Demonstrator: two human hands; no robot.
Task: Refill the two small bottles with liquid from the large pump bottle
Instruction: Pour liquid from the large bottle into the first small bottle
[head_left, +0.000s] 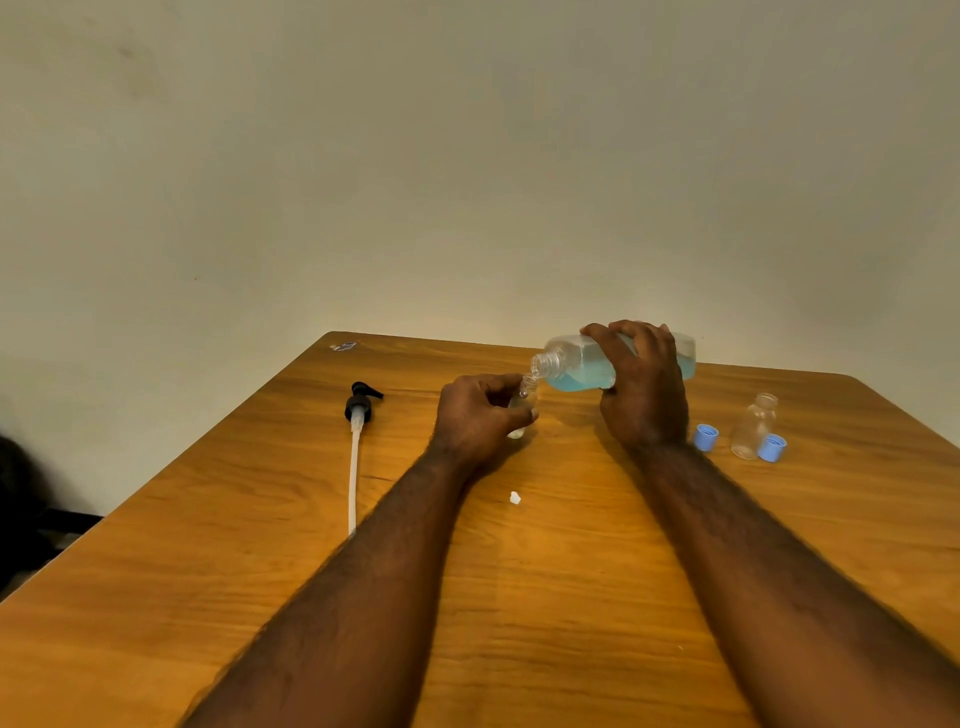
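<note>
Head view: your right hand (644, 395) wraps the large clear plastic bottle of blue liquid (576, 366), which is tipped near level. Its open neck sits just above the mouth of the small clear bottle (525, 395), pinched upright in your left hand (475, 421) mid-table. Risk: wide neck over a narrow mouth, so a quicker tilt likely overshoots onto the wooden table (519, 571). The 2nd small clear bottle (756, 426) stands uncapped, well right.

Bare left forearm (363, 597) and bare right forearm (753, 561), unclothed right down to the lower frame edge, both covered with short hair fringing their outlines. Equally bare, left hand (475, 418) and right hand (644, 395), hair reaching over wrists onto their backs.
</note>
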